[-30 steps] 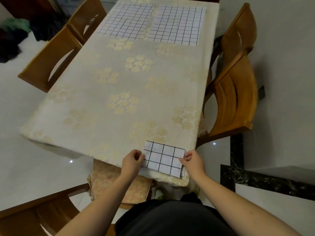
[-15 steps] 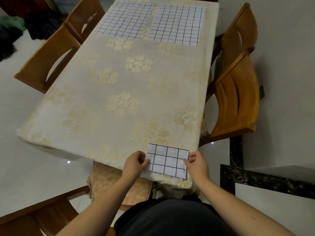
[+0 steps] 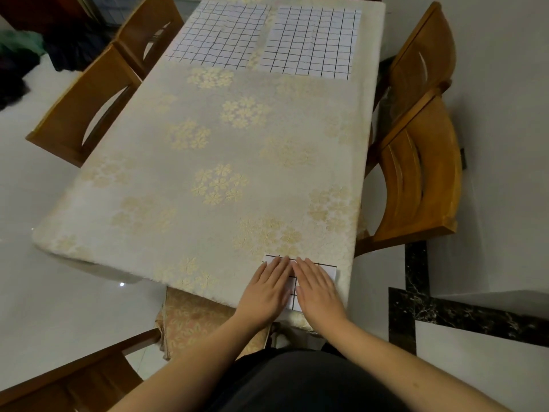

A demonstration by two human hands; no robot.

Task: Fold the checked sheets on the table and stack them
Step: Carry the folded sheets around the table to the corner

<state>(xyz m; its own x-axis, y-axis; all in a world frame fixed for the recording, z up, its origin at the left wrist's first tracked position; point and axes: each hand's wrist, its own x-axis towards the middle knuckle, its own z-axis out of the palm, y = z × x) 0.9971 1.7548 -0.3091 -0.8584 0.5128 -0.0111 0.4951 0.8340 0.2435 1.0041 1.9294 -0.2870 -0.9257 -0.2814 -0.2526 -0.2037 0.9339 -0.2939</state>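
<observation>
My counter wears a cream tablecloth (image 3: pixel 208 150) with gold flower clusters. Two wooden chairs (image 3: pixel 89 96) stand along its left side and two more (image 3: pixel 416 162) along its right. A cushioned chair seat (image 3: pixel 193 319) sits just below the near edge. Dark clothes (image 3: pixel 17 63) lie heaped on the white floor (image 3: pixel 35 281), far left.

Dim indoor light, soft shadows, wide-angle bending at edges, slight softness.
</observation>
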